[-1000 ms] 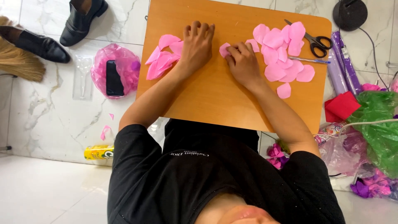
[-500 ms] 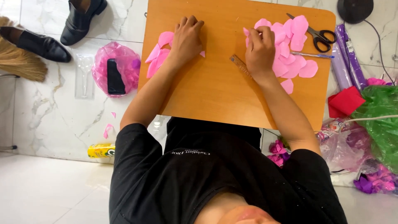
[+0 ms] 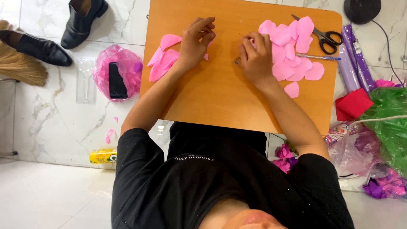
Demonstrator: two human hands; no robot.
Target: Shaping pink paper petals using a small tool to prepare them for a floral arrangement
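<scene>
On the orange-brown board, my left hand rests with its fingers curled over a small pink paper petal. A loose pile of pink petals lies just left of it. My right hand is knuckles-up at the left edge of a larger spread of pink petals. Its fingertips are closed on a pink petal. A small dark tip pokes out beside the right thumb.
Scissors and a thin pen lie at the board's far right. On the floor to the left are a phone on a pink bag, black shoes and a broom. Purple rolls, red paper and green plastic are on the right.
My right hand went from the board's middle to the right petal pile, then drew back slightly left with a petal. The thin stick seen beside it is now mostly covered. My left hand barely moved.
</scene>
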